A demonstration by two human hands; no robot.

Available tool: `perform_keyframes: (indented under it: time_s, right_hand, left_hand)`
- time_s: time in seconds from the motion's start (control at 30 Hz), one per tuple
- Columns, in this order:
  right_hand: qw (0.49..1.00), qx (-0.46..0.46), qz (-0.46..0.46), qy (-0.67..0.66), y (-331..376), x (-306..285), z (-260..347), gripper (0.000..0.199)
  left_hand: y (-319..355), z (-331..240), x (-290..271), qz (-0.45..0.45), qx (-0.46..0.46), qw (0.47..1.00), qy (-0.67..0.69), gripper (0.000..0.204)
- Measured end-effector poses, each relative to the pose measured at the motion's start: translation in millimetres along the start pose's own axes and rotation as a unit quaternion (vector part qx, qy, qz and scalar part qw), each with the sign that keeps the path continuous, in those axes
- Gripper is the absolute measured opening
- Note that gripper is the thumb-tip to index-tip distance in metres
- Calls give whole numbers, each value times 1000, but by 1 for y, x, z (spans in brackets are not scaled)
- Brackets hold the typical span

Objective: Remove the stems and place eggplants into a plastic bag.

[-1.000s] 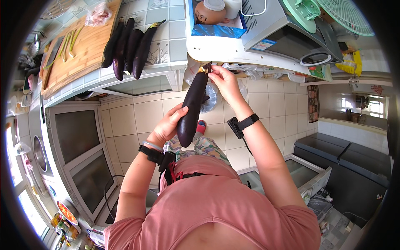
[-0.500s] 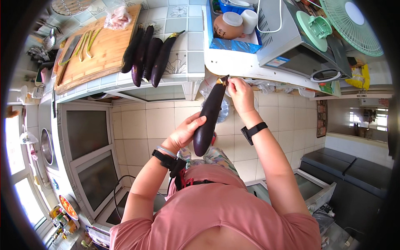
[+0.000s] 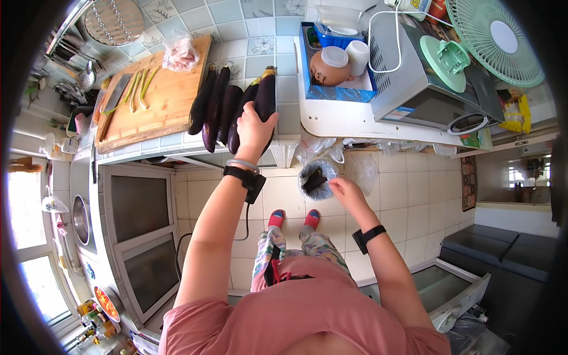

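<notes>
Eggplant under left hand, right hand beside lined bin

Wraps left fingers and thumb around the eggplant's middle, closed to its girth, probably for balance along its length. Seen on or just above the tiled counter, at the right end of a row of eggplants left of the grip, presumably laid side by side against rolling. Farther left, past that row: a cutting board.

Holds right fingers curled together, right of the left-hand grip and nearer the body; impossible to tell whether anything is pinched there.

Hidden: the gripped eggplant's underside, and any contact with the counter. Hard to make out: dark scraps inside the bin.
</notes>
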State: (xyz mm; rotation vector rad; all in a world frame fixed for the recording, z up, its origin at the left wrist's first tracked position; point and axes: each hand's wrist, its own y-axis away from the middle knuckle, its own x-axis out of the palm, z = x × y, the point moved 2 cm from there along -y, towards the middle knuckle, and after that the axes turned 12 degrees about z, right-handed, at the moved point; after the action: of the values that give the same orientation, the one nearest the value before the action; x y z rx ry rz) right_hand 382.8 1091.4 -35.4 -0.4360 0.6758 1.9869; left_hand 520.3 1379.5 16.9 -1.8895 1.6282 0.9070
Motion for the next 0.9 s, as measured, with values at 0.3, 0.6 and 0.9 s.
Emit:
perform_keyframes:
  time_s: [0.3,0.6,0.9]
  right_hand:
    - [998,39,-26,-29,37,10,-49,15]
    - [998,49,-35,-36,67,23,-47,16]
    - [996,69,-49,-21,80,11,-53,16]
  left_hand:
    - [18,-2,7,-31,177,977,-118,66]
    - [0,-2,28,-30,178,983,-25,84]
    - [-86,-31,49,-21,85,990,112,92]
